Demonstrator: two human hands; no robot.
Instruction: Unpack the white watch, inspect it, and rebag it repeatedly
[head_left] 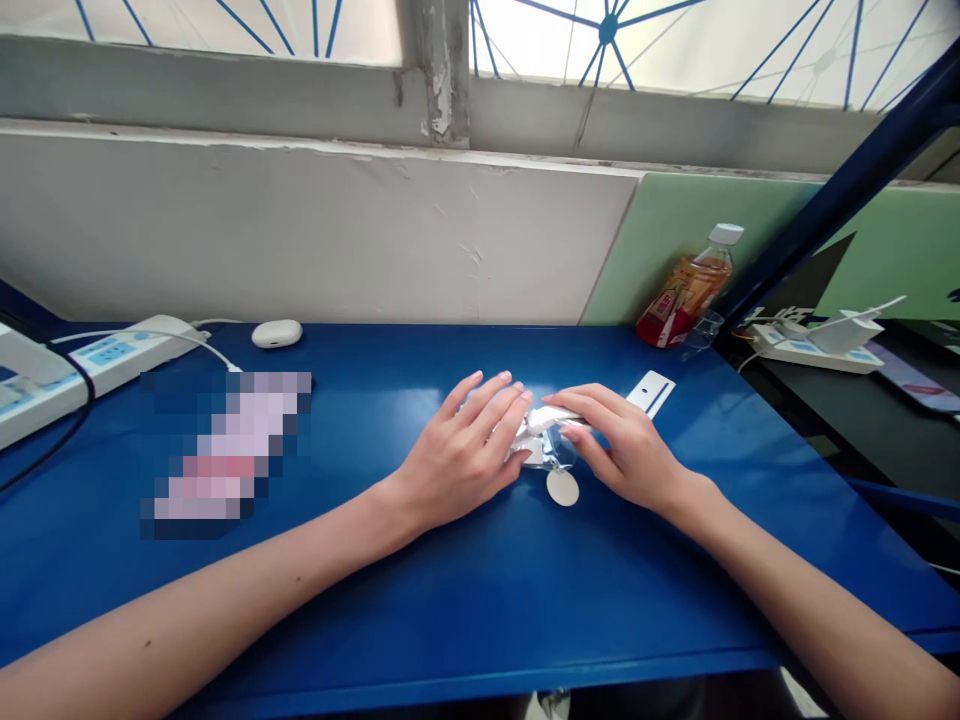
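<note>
Near the middle of the blue desk, a small shiny white and clear plastic bundle (537, 450) lies between my hands, mostly covered by fingers. My left hand (469, 450) closes over its left side, fingers long on top and thumb at the near edge. From the right, my right hand (626, 445) pinches a white strip-like piece (555, 417) of it between thumb and fingers. What exactly the bundle is, I cannot make out. A round white tag (562, 488) hangs out on the near side. Beyond my right hand lies a flat white card (651, 394) with a slot.
A blurred-out pinkish phone-like object (236, 440) lies left, with a cable. Behind it are a white earbud case (277, 334) and a power strip (112, 360). A drink bottle (686, 290) leans at the back right, near a blue metal bar (840, 190). Another power strip (817, 345) sits farther right.
</note>
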